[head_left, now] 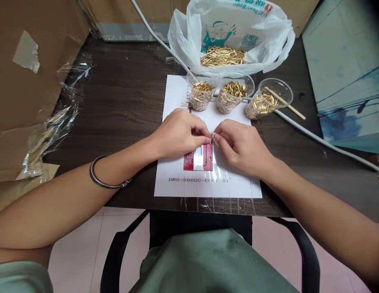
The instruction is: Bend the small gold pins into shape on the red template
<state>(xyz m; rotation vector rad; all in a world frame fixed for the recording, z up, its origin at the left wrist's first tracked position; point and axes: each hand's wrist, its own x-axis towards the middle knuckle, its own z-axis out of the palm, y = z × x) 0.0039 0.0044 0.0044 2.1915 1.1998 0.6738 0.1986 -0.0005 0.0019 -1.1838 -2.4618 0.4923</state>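
My left hand and my right hand meet fingertip to fingertip over a white printed sheet taped to the dark table. Both hands are closed in a pinch on a tiny brass pin held between them. Under the hands lies a red rectangular diagram on the sheet. Beyond the hands stand three clear plastic cups of brass pins: a left cup, a middle cup and a right cup with a wooden stick lying in it.
A white plastic bag holding a heap of brass pins sits behind the cups. A white cable crosses the table to the right. Cardboard and crumpled clear film stand at the left. A blue panel leans at the right.
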